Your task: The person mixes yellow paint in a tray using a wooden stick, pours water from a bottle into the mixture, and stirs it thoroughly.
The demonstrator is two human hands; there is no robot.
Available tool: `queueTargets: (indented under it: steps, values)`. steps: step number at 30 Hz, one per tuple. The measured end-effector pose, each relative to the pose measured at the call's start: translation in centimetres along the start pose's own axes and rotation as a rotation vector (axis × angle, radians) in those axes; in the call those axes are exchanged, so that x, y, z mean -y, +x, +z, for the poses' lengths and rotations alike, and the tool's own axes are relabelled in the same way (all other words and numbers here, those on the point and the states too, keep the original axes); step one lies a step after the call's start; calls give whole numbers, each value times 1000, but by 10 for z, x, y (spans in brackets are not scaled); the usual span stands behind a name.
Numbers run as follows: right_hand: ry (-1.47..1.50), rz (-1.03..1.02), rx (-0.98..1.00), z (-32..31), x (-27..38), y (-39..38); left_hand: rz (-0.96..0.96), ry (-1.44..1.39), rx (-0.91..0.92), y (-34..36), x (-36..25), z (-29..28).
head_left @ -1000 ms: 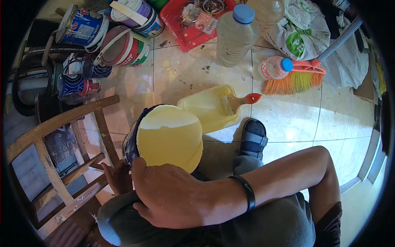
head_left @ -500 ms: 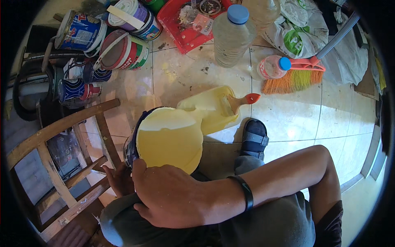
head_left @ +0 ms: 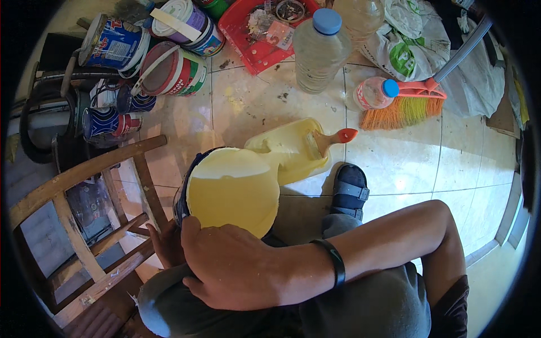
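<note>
Right hand (head_left: 231,265): curled over the near rim of a round dark-blue bucket (head_left: 181,200), gripping it.
Left hand (head_left: 166,245): low at the bucket's left, partly hidden; cannot tell whether open or closed.
Bucket: tipped in front of the knees, over the near-left end of a shallow pale yellow plastic tray (head_left: 301,170) on the cream tile floor (head_left: 394,155).
Pale yellow liquid paint (head_left: 231,197): filling the bucket's mouth, running over the lip into the tray.
Flat wooden paintbrush with red-tipped handle (head_left: 331,139): laid across the tray's right edge.
Beyond: 1 large clear plastic bottle with blue cap (head_left: 320,59).
</note>
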State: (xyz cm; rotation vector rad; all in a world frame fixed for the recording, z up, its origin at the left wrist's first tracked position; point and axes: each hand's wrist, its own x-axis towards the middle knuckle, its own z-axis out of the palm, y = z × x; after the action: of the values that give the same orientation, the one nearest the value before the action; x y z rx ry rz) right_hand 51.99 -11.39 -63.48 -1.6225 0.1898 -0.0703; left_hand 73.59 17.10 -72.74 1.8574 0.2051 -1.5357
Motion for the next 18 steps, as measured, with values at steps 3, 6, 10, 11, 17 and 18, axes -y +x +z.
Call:
queueTargets:
  steps: [3, 6, 10, 11, 17, 18]
  values:
    - [-36, -33, -22, 0, -1, -2, 4, 6, -4, -1, -2, 2]
    - [-36, -14, 1, -1, 1, 0, 0, 1, 1, 0, 0, 1]
    - [71, 23, 13, -2, -1, 3, -7, -2, 10, 4, 0, 3]
    - [72, 21, 12, -2, -1, 3, -6, -1, 14, 4, 0, 4]
    - [-27, 2, -5, 4, -7, 7, -22, 0, 29, 10, 0, 7]
    - [1, 35, 22, 4, -8, 8, -23, -1, 28, 9, -1, 7]
